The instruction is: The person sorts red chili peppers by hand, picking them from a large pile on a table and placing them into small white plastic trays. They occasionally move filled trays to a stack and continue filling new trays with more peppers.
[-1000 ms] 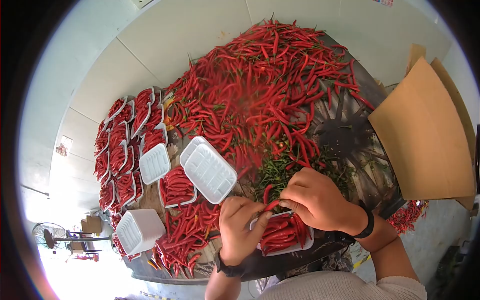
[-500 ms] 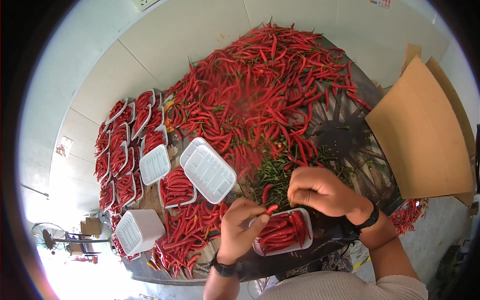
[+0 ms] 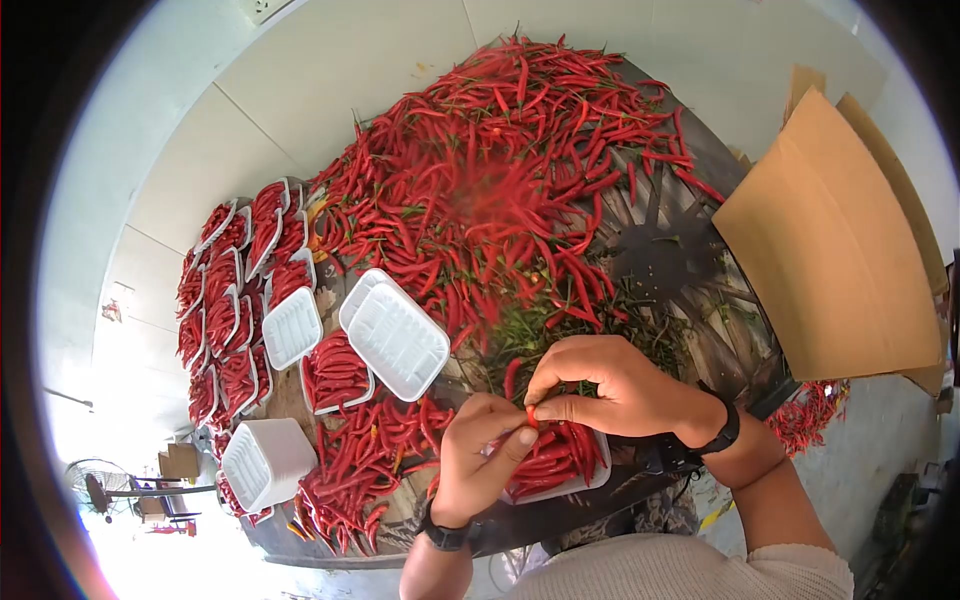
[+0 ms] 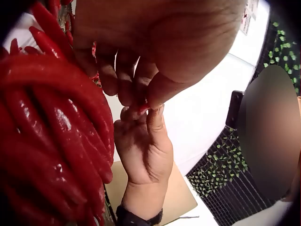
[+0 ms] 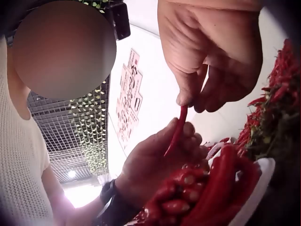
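Observation:
Between both hands is a small red chili pepper [image 5: 178,132]. My left hand [image 3: 478,458] pinches it between thumb and fingers. At its upper end, in the right wrist view, the thumb and fingertips of my right hand [image 5: 211,56] grip it. The hands meet above a white tray [image 3: 604,462] filled with red chilies [image 3: 565,450], which the hands partly cover in the head view. The left wrist view shows the pepper mostly hidden by fingers, with glossy chilies [image 4: 56,117] close beside the left hand.
A large heap of stemmed chilies [image 3: 480,200] covers the back of the table, with green stems [image 3: 530,335] nearer. Filled trays [image 3: 235,380] stand at left, beside stacked empty trays [image 3: 265,465] and loose chilies [image 3: 370,470]. A cardboard box [image 3: 830,240] stands at right.
Half a second ago my right hand was apart from the pepper; now it has come back left and pinches the pepper with the left hand. The head view has shifted slightly.

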Demonstrator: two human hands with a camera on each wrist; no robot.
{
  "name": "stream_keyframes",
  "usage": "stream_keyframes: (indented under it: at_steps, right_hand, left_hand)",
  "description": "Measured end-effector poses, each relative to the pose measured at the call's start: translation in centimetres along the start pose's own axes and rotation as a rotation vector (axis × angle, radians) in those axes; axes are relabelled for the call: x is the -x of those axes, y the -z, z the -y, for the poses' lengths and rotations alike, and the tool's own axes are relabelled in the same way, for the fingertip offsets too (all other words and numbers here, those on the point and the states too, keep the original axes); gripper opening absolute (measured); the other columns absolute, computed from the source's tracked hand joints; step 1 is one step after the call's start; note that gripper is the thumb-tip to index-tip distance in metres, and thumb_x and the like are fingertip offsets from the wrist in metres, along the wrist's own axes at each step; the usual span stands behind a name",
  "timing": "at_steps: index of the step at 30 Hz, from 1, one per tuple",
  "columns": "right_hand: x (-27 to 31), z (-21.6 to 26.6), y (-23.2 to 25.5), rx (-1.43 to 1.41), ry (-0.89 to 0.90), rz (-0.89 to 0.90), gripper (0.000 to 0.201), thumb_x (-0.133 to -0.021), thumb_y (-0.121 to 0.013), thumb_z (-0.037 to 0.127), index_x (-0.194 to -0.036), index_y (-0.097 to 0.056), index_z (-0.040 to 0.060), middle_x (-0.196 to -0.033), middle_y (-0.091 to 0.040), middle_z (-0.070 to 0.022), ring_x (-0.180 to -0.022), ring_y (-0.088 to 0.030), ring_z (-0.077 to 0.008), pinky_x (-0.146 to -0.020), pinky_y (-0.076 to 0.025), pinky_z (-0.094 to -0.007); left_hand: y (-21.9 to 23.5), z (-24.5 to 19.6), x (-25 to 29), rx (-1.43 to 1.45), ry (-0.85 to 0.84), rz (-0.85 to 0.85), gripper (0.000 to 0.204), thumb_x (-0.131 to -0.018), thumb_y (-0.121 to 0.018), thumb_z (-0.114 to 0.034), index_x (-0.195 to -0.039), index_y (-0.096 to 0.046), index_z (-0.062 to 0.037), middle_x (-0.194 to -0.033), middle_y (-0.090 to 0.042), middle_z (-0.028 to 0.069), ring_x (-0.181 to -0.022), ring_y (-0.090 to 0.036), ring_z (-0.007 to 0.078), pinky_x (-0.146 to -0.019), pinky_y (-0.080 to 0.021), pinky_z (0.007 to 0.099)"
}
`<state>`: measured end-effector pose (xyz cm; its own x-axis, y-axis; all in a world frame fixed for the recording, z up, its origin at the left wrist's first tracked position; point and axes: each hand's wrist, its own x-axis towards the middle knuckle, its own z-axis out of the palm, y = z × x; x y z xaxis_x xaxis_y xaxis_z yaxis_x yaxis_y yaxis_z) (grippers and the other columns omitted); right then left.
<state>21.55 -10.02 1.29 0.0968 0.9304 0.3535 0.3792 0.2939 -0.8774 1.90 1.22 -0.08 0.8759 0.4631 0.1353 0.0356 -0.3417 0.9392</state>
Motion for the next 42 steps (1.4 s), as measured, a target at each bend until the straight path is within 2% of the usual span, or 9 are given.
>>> stream_keyframes:
  at_steps: [11,13,15,19,23,26,29,31,42]
  right_hand:
    - [0.3,1.9,2.4,-0.021,-0.067,0.041,0.018,-0.083,-0.071,0.013,-0.096,-0.066,0.0014,-0.085,-0.067,-0.0126,-0.077,-0.067,-0.0276,-0.067,-0.052,-0.0362]
    - [0.4,2.6,3.5,0.026,-0.275,0.260,0.017,-0.083,-0.071,0.015,-0.095,-0.067,0.0034,-0.081,-0.067,-0.0117,-0.077,-0.067,-0.0278,-0.065,-0.051,-0.0374]
    - [0.7,2.2,3.2,0.116,-0.286,0.339,0.016,-0.082,-0.072,0.016,-0.093,-0.067,0.0053,-0.078,-0.066,-0.0110,-0.078,-0.067,-0.0287,-0.065,-0.050,-0.0401]
    - [1.3,1.1,1.4,0.175,-0.149,0.411,0.016,-0.078,-0.073,0.015,-0.089,-0.067,0.0059,-0.079,-0.065,-0.0118,-0.081,-0.065,-0.0322,-0.071,-0.050,-0.0447]
    - [1.2,1.0,0.8,0.290,-0.138,0.466,0.015,-0.077,-0.075,0.014,-0.087,-0.068,0.0059,-0.081,-0.063,-0.0107,-0.085,-0.064,-0.0320,-0.074,-0.050,-0.0428]
    - [0.9,0.7,0.8,0.243,-0.157,0.364,0.014,-0.077,-0.075,0.014,-0.086,-0.068,0.0058,-0.081,-0.063,-0.0102,-0.082,-0.063,-0.0309,-0.074,-0.050,-0.0429]
    - [0.1,-0.1,0.4,0.248,-0.097,0.135,0.014,-0.078,-0.076,0.013,-0.088,-0.069,0.0061,-0.083,-0.062,-0.0086,-0.082,-0.061,-0.0298,-0.074,-0.049,-0.0425]
    - [0.0,-1.7,-0.5,0.480,0.046,-0.139,0.015,-0.078,-0.076,0.011,-0.090,-0.070,0.0059,-0.084,-0.061,-0.0073,-0.082,-0.059,-0.0288,-0.072,-0.048,-0.0416]
    - [-0.7,-2.7,-1.4,0.772,0.024,-0.067,0.014,-0.074,-0.077,0.010,-0.088,-0.072,0.0083,-0.090,-0.059,-0.0042,-0.084,-0.056,-0.0256,-0.078,-0.046,-0.0369]
  left_hand:
    - [0.0,0.0,-0.1,-0.032,-0.034,-0.009,0.019,-0.089,-0.072,-0.020,-0.098,-0.074,-0.0031,-0.088,-0.066,0.0100,-0.083,-0.061,0.0255,-0.077,-0.048,0.0360]
    - [-0.1,0.3,0.0,-0.023,-0.033,-0.042,0.020,-0.090,-0.070,-0.021,-0.098,-0.074,-0.0027,-0.088,-0.066,0.0103,-0.083,-0.061,0.0264,-0.078,-0.048,0.0369]
    - [-0.2,0.8,0.2,0.070,0.037,-0.129,0.022,-0.091,-0.069,-0.022,-0.099,-0.073,-0.0012,-0.089,-0.067,0.0108,-0.085,-0.062,0.0270,-0.079,-0.048,0.0369]
    - [-0.7,0.7,0.5,0.203,0.134,-0.271,0.018,-0.099,-0.062,-0.012,-0.109,-0.066,0.0017,-0.090,-0.065,0.0057,-0.081,-0.062,0.0138,-0.075,-0.049,0.0262]
    - [-0.6,1.1,0.5,0.233,0.156,-0.297,0.022,-0.102,-0.057,-0.014,-0.115,-0.060,0.0035,-0.098,-0.062,0.0054,-0.084,-0.059,0.0102,-0.077,-0.047,0.0250]
    - [-0.6,1.4,0.5,0.140,0.141,-0.325,0.021,-0.101,-0.059,-0.012,-0.115,-0.060,0.0033,-0.096,-0.062,0.0046,-0.083,-0.059,0.0101,-0.077,-0.047,0.0251]
    - [-0.6,1.5,0.6,0.162,0.160,-0.344,0.020,-0.101,-0.059,-0.011,-0.115,-0.060,0.0028,-0.095,-0.062,0.0043,-0.083,-0.058,0.0098,-0.077,-0.048,0.0248]
    - [-0.6,1.4,0.6,0.159,0.176,-0.320,0.019,-0.101,-0.060,-0.011,-0.114,-0.060,0.0024,-0.095,-0.062,0.0039,-0.082,-0.058,0.0098,-0.077,-0.048,0.0245]
    - [-1.4,1.8,0.4,0.125,0.136,-0.402,0.010,-0.094,-0.066,-0.005,-0.104,-0.066,-0.0008,-0.086,-0.061,0.0034,-0.076,-0.056,0.0093,-0.070,-0.045,0.0236]
